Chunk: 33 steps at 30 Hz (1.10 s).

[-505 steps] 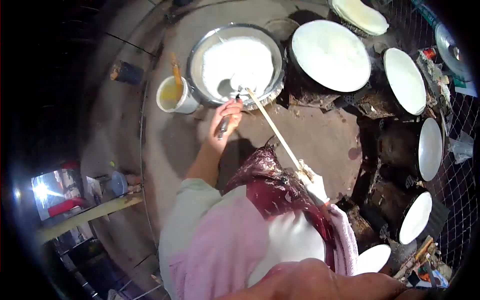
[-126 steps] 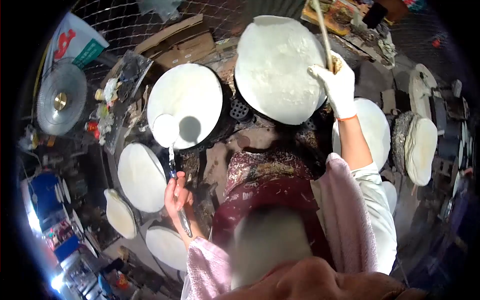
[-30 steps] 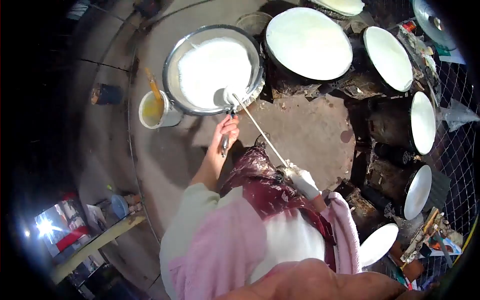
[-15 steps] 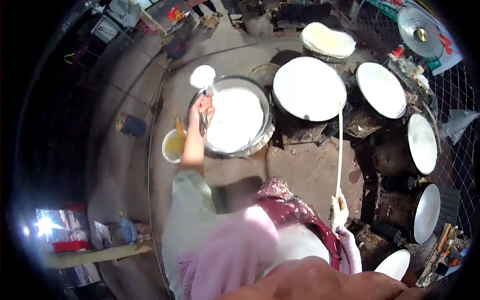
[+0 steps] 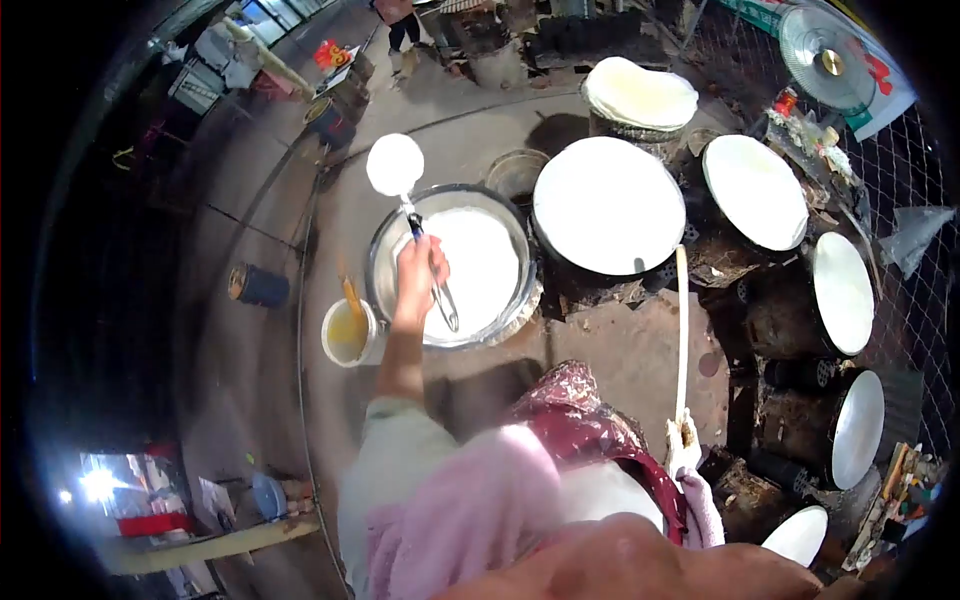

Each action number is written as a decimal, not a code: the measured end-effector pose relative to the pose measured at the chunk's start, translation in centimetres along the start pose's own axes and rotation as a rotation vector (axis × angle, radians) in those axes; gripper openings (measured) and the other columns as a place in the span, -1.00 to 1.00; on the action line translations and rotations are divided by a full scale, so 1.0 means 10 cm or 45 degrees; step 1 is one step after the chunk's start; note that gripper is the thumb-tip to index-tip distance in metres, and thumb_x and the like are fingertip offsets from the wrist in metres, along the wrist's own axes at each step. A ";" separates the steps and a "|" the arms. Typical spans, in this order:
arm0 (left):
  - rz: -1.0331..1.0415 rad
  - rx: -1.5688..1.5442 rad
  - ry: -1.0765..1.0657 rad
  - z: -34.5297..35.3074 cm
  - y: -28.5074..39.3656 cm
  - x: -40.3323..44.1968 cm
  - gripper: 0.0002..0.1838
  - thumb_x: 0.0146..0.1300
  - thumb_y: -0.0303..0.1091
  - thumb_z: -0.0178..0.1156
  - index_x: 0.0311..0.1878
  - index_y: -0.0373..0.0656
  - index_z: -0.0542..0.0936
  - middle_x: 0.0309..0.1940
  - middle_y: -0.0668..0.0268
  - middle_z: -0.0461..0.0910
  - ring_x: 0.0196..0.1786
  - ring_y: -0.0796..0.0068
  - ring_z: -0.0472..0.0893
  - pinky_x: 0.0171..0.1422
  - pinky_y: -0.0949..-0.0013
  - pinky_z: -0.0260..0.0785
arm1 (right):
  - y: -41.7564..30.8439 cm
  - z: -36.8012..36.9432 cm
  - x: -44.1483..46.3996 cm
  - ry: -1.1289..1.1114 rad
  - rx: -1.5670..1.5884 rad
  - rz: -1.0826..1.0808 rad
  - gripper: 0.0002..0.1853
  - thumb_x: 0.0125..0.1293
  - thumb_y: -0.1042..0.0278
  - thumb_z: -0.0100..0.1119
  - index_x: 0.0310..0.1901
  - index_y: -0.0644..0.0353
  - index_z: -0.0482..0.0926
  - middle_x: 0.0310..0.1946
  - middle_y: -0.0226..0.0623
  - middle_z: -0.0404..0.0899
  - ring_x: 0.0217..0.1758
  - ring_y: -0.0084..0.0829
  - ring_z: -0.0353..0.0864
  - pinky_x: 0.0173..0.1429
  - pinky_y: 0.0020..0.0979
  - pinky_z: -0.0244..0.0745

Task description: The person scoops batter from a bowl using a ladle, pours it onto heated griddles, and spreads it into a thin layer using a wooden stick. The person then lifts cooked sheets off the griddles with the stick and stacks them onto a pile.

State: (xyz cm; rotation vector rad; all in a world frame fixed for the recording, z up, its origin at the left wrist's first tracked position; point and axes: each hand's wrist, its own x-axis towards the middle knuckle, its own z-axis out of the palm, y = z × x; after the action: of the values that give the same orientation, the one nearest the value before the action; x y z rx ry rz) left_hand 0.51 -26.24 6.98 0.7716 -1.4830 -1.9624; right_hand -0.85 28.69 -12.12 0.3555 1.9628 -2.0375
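My left hand point(image 5: 420, 272) is wrapped round the handle of a ladle point(image 5: 395, 165), whose bowl looks white with batter and points away past the far-left rim of a wide metal basin point(image 5: 378, 262). White batter point(image 5: 480, 270) fills much of that basin. Low on the right, my right hand point(image 5: 684, 447), apparently in a pale glove, grips a long pale stick point(image 5: 683, 350). The stick's far end reaches the near edge of a large round griddle covered in white point(image 5: 610, 205). Beside the basin stands a white bucket point(image 5: 370, 350) with yellowish liquid and a wooden-handled tool point(image 5: 353, 300).
More round white-topped griddles point(image 5: 755, 192) on dark stoves curve down the right side. A stack of pale round sheets point(image 5: 640, 93) sits at the back. A fan point(image 5: 830, 62) and wire fence point(image 5: 915, 170) border the right. A person point(image 5: 398, 22) stands far off.
My left hand has shifted right over the basin, and the ladle handle's near end has swung right. The camera view has tilted slightly. My right hand still grips the stick.
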 end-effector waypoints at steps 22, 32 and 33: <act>-1.497 0.099 -1.833 4.00 -1.43 -1.39 -0.67 0.51 -0.16 -0.16 -0.09 -0.22 0.49 -0.61 0.55 0.22 -0.83 0.75 0.08 -0.65 0.51 -0.03 | 0.77 -1.30 -1.30 1.310 0.161 -0.049 -0.37 0.21 0.51 0.30 0.30 0.43 0.29 0.31 -0.15 0.35 0.30 -0.48 0.36 0.35 -0.47 0.25; -1.194 0.430 -2.238 7.36 -1.99 -3.46 -0.68 0.48 -0.19 -0.09 -0.19 -0.28 0.47 -0.65 0.53 0.21 -0.75 0.72 0.13 -0.62 0.52 -0.04 | 0.20 -3.10 -0.86 1.552 0.333 -0.010 -0.47 0.27 0.32 0.26 0.24 0.33 0.42 -0.01 -0.38 0.55 -0.05 -0.56 0.50 0.08 -0.53 0.38; -1.162 0.455 -2.248 7.59 -2.17 -3.67 -0.68 0.48 -0.20 -0.10 -0.19 -0.30 0.45 -0.65 0.51 0.20 -0.74 0.70 0.13 -0.60 0.51 -0.03 | 0.19 -3.30 -0.76 1.571 0.178 -0.011 -0.47 0.27 0.28 0.25 0.22 0.33 0.43 -0.07 -0.41 0.58 -0.13 -0.56 0.51 0.01 -0.54 0.42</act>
State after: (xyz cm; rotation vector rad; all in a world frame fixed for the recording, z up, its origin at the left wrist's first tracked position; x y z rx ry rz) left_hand -31.77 54.63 7.12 -0.7302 -2.6999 -3.3815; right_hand 6.20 61.86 -12.46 2.0046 2.3006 -2.1345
